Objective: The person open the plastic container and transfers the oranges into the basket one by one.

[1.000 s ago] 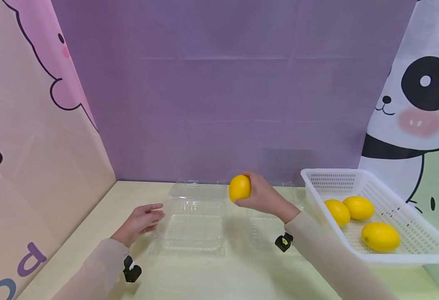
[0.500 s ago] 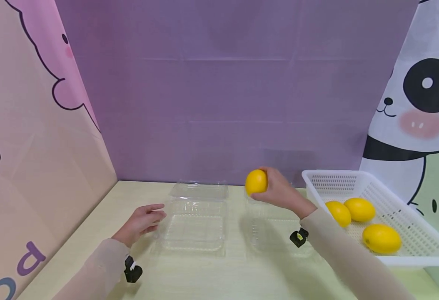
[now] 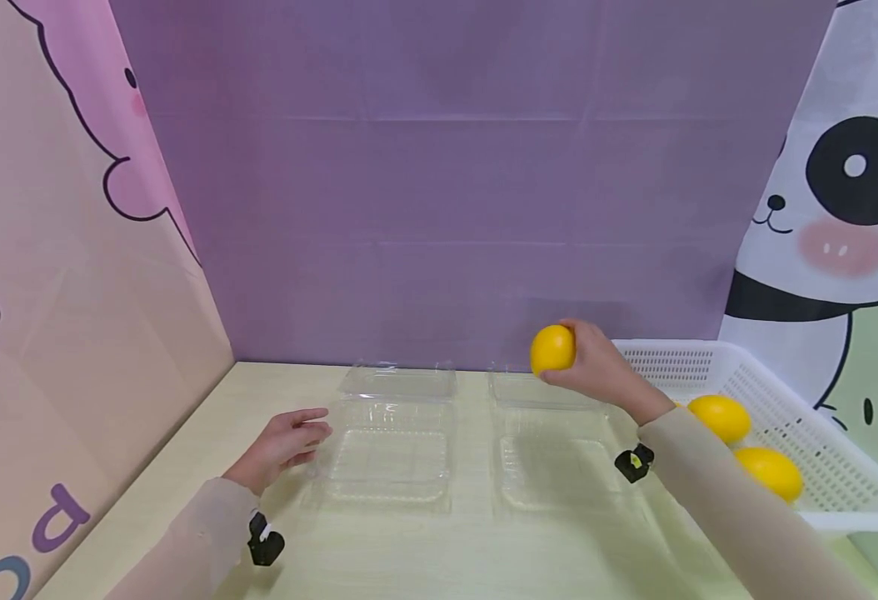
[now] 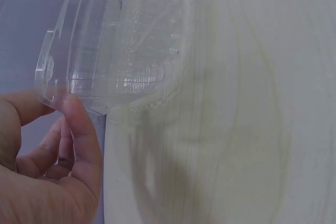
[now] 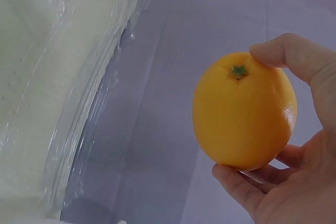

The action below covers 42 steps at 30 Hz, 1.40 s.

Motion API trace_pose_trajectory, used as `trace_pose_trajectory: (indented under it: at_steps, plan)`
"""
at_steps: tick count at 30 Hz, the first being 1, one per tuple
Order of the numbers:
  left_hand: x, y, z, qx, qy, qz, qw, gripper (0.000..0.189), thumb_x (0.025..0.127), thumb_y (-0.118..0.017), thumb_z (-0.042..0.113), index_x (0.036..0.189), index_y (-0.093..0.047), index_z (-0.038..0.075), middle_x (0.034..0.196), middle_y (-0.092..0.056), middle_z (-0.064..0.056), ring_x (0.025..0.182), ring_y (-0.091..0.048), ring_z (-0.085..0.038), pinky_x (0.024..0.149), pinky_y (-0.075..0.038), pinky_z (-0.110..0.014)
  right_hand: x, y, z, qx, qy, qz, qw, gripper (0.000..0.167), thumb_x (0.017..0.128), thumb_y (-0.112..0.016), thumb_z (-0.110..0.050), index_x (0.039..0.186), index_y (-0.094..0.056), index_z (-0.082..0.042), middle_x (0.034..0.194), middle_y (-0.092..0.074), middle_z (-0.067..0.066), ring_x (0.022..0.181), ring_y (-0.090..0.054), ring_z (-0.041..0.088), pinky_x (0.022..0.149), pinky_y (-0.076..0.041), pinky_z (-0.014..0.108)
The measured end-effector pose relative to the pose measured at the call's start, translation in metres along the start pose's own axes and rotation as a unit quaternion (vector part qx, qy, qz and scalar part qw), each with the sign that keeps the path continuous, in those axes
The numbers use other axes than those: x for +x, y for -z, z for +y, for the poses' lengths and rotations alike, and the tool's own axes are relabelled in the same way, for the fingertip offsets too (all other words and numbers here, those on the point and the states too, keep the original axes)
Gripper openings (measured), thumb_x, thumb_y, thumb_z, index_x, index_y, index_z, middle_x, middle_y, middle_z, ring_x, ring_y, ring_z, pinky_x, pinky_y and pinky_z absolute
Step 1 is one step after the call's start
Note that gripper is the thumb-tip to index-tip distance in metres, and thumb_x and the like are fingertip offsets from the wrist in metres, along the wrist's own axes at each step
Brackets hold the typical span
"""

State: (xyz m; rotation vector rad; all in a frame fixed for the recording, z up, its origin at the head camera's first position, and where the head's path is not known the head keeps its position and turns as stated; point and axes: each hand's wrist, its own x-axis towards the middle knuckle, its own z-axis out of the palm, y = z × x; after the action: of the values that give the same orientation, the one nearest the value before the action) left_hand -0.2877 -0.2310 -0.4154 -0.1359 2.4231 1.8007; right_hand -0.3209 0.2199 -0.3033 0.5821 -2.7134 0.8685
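Note:
My right hand (image 3: 600, 367) grips a glossy yellow-orange orange (image 3: 553, 348) above the back of the right clear plastic box (image 3: 551, 500). The right wrist view shows the thumb on top of the orange (image 5: 244, 114), near its green star-shaped stem end, and fingers beneath. Both clear boxes lie with lids folded back. Beside the left edge of the left clear box (image 3: 386, 496) is my left hand (image 3: 281, 446), fingers relaxed. In the left wrist view, the fingertips of the left hand (image 4: 58, 150) overlap a corner of this box (image 4: 142, 77).
To the right, a white perforated basket (image 3: 851, 492) holds several yellow fruits (image 3: 720, 417), partly covered by my right forearm. A purple cloth (image 3: 409, 183) stands behind the pale table (image 3: 409, 554). Printed panels rise on both sides.
My right hand has carried the orange right and slightly up, from between the boxes to above the right box's back edge. The left hand has stayed in place.

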Motion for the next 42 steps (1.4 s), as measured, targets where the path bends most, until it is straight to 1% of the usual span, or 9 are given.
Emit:
trace_pose_trajectory:
  at_steps: [6,12,16,21,28,34,42]
  plan:
    - [0.0,0.002,-0.001,-0.002,0.003,0.0,1.0,0.057,0.1,-0.061,0.016,0.149,-0.04,-0.004,0.14,-0.052,-0.025,0.122,-0.054,-0.037,0.091,-0.053,-0.039,-0.002,0.014,0.009,-0.009,-0.012,0.003,0.9999,0.082,0.081,-0.078,-0.023,0.142,-0.036,0.013,0.135,-0.045,0.032,0.112,-0.05,0.043,0.089,-0.05,0.055]
    - [0.0,0.004,-0.002,-0.003,0.003,-0.001,1.0,0.057,0.1,-0.06,0.016,0.149,-0.04,-0.004,0.141,-0.051,-0.025,0.123,-0.053,-0.037,0.093,-0.052,-0.041,-0.004,0.027,0.018,-0.017,-0.023,0.002,0.9996,0.083,0.082,-0.078,-0.024,0.143,-0.035,0.013,0.136,-0.044,0.031,0.109,-0.051,0.041,0.089,-0.051,0.054]
    - [0.0,0.005,-0.003,-0.006,0.004,-0.002,1.0,0.056,0.1,-0.06,0.015,0.149,-0.039,-0.004,0.141,-0.051,-0.025,0.123,-0.053,-0.036,0.092,-0.052,-0.039,-0.005,0.033,0.022,-0.018,-0.034,-0.002,0.9993,0.085,0.082,-0.078,-0.026,0.143,-0.034,0.013,0.135,-0.045,0.031,0.107,-0.052,0.041,0.088,-0.051,0.053]
    - [0.0,0.005,-0.003,-0.004,0.0,-0.001,1.0,0.057,0.1,-0.061,0.016,0.149,-0.04,-0.004,0.14,-0.052,-0.025,0.121,-0.054,-0.035,0.089,-0.053,-0.038,-0.007,0.041,0.027,-0.032,-0.042,-0.005,0.9986,0.086,0.082,-0.078,-0.027,0.142,-0.034,0.015,0.132,-0.046,0.032,0.106,-0.051,0.041,0.086,-0.051,0.053]
    - [-0.001,0.004,-0.002,0.0,0.002,0.001,1.0,0.057,0.1,-0.06,0.016,0.149,-0.039,-0.004,0.14,-0.052,-0.025,0.122,-0.054,-0.037,0.089,-0.053,-0.038,-0.01,0.053,0.038,-0.043,-0.058,-0.01,0.9973,0.084,0.084,-0.075,-0.024,0.144,-0.032,0.015,0.129,-0.048,0.031,0.1,-0.053,0.039,0.084,-0.051,0.049]
    - [-0.002,0.004,0.0,0.002,0.01,0.005,0.9999,0.057,0.1,-0.061,0.017,0.149,-0.04,-0.003,0.139,-0.053,-0.025,0.121,-0.054,-0.037,0.089,-0.053,-0.038,-0.015,0.06,0.049,-0.042,-0.071,-0.015,0.9964,0.086,0.085,-0.075,-0.026,0.144,-0.029,0.016,0.13,-0.046,0.033,0.101,-0.052,0.04,0.085,-0.052,0.051]
    - [-0.002,0.005,-0.001,0.003,0.004,0.003,1.0,0.057,0.1,-0.06,0.016,0.149,-0.04,-0.004,0.139,-0.053,-0.025,0.121,-0.054,-0.036,0.09,-0.052,-0.038,-0.017,0.07,0.063,-0.038,-0.099,-0.027,0.994,0.093,0.087,-0.076,-0.032,0.145,-0.024,0.018,0.128,-0.044,0.034,0.1,-0.051,0.042,0.086,-0.051,0.052]
